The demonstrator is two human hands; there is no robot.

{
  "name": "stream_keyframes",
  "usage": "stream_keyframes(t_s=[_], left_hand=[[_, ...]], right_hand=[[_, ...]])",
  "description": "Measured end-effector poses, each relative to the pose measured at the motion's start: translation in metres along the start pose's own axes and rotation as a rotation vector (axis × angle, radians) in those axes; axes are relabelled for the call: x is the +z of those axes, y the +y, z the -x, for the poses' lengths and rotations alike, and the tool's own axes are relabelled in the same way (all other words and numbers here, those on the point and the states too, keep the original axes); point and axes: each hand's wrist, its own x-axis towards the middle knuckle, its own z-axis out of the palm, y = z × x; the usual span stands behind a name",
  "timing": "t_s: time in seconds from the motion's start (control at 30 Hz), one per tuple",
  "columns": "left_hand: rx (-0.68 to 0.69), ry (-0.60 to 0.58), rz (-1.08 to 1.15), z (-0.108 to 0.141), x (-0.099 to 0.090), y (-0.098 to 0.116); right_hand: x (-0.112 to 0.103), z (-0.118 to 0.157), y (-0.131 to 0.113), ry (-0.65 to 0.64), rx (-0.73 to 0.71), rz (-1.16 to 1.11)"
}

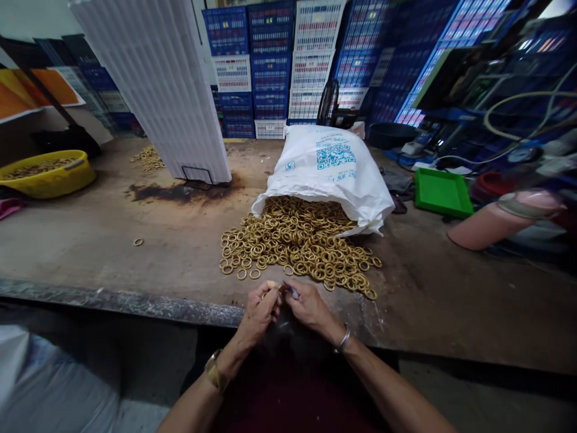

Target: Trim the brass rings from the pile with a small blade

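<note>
My left hand [260, 311] is closed near the table's front edge. It grips a golden ring [264, 294], mostly covered by the fingers. Right beside it, my right hand [312, 307] is wrapped round a small knife-like tool [293, 292] with a dark tip and a pale handle; the tip meets the left fingertips. Just beyond both hands spreads a heap of golden rings [297, 240]. These spill from the mouth of a white woven sack [311, 162] with blue print, lying on its side.
One loose ring [138, 242] lies left on the worn table [180, 264]. Further left are a yellow basin [58, 174] of rings and a small ring pile [148, 159]. A tall white corrugated stack [180, 90] stands behind. A green tray [443, 192] and pink cylinder [491, 225] are right.
</note>
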Motion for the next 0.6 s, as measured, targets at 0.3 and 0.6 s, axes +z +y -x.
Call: stream_keyframes(t_s=[0.3,0.6], left_hand=[[0.089,0.026,-0.114,-0.003,-0.002,-0.007],[0.011,-0.169,0.186,0.016,-0.001,0.009]], right_hand=[[-0.001,0.002,-0.004,-0.068,-0.071,0.22],[-0.007,-0.012,0.004,-0.05,0.089,0.458]])
